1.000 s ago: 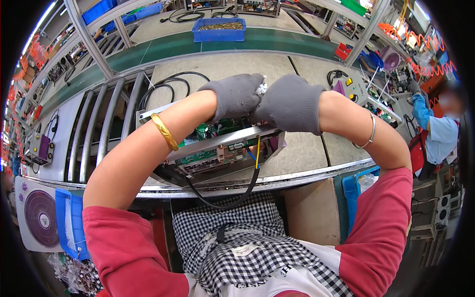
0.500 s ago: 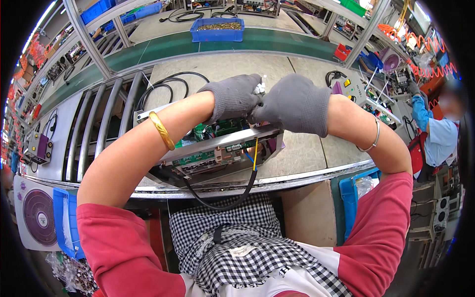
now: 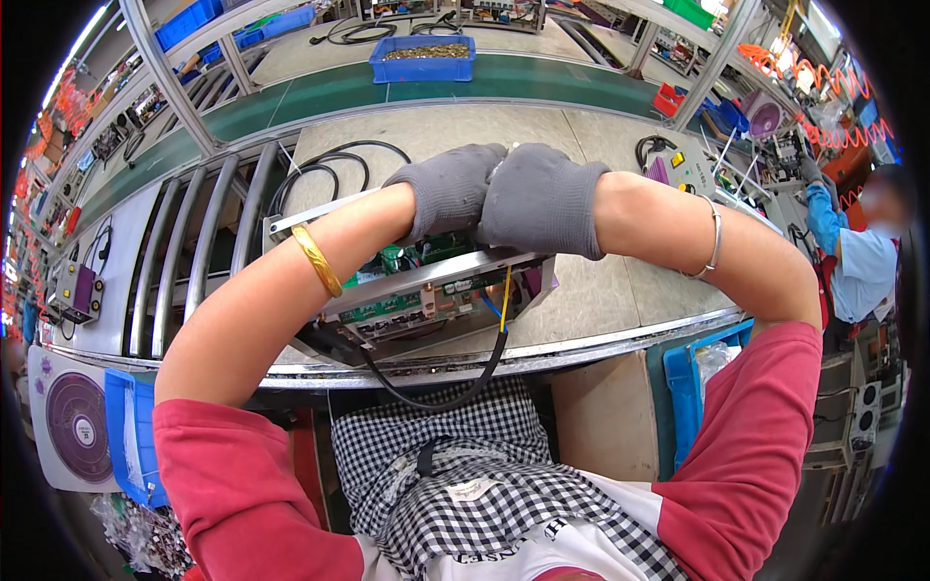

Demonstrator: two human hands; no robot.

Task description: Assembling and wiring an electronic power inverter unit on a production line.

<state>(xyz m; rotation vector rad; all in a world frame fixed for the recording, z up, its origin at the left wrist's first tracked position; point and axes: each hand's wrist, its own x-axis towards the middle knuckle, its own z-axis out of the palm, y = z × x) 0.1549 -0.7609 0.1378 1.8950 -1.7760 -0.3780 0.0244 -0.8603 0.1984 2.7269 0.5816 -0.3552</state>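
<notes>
My left hand (image 3: 449, 192) and my right hand (image 3: 542, 198), both in grey knit gloves, press together above the far side of an open machine. Their fingers are curled inward and mostly hidden, so what they grip cannot be made out. Below them, the machine shows green circuit boards (image 3: 399, 259) behind a metal frame bar (image 3: 426, 279). A yellow wire (image 3: 506, 290) and a blue wire come out at its near right. From its near side a thick black cable (image 3: 436, 405) loops down over the table edge.
Metal rollers (image 3: 210, 237) lie to the left, and a coiled black cable (image 3: 334, 160) behind the machine. Another boxed unit (image 3: 681, 167) stands at right. Beyond, a blue bin (image 3: 423, 70) of small metal parts sits on a green belt. A co-worker (image 3: 857, 252) is at far right.
My right hand has shifted left against my left hand, its wrist turning. The small white pieces seen between the hands before are now almost wholly covered.
</notes>
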